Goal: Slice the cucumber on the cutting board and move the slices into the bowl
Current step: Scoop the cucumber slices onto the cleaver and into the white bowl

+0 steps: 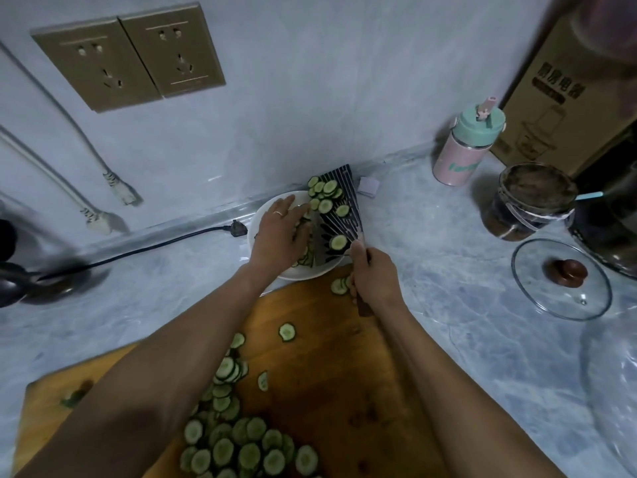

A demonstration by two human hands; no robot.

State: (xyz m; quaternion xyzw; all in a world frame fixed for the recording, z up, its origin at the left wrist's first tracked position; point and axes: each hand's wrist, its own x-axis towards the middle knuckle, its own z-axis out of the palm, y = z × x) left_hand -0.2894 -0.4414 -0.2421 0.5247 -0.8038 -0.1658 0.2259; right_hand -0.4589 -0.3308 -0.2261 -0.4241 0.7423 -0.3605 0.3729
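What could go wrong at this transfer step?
1. Left hand pushes cucumber slices off the cleaver beside its edge: a cut seems possible.
2. The tilted blade overhangs the white bowl; slices may slide onto the counter.
3. Right hand grips the handle near the blade.

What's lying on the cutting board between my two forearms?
In the head view, loose cucumber slices lie on the wooden cutting board between the forearms, piled nearest you, with a few stray ones farther up.

Pink bottle (463, 146) near cardboard box (565, 94) — glass lid (562, 279) on desk (448, 236), dark jar (532, 201) beside; wall sockets (129, 55), black cable (138, 251).
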